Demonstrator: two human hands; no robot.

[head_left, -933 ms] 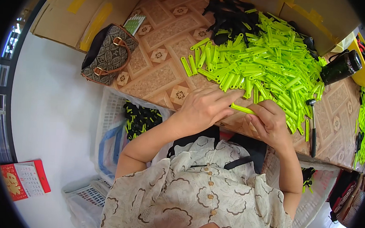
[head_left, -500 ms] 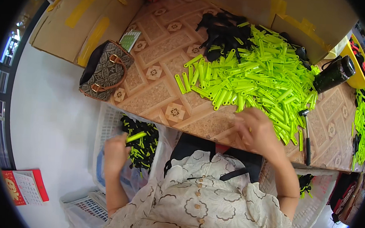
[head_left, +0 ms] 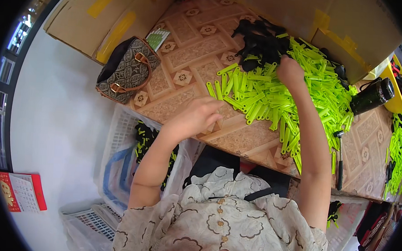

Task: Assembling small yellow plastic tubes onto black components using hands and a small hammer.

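The left hand [head_left: 193, 118] is just left of the frame's centre, above the near edge of the patterned table [head_left: 193, 57], its fingers loosely bent with a narrow gap between thumb and fingertips; it looks empty. The right hand [head_left: 291, 72] is stretched to the upper right of centre, where the soft black pieces [head_left: 260, 42] meet the heap of bright green strips [head_left: 321, 82]; its fingers are bent down at the black pieces, but the fingertips are hidden, so I cannot tell how wide they stand or whether they grip one. The green strips spread over the right half of the table, a few lying apart at the heap's left edge, near the left hand. A small hammer [head_left: 340, 160] lies right of the heap, with a black flask [head_left: 373, 96] above it and a yellow tub [head_left: 394, 103] at the far right. A patterned handbag [head_left: 126, 69] sits at the upper left, beside a cardboard box [head_left: 86, 21], and a white crate [head_left: 115, 132] below holds more black and green pieces
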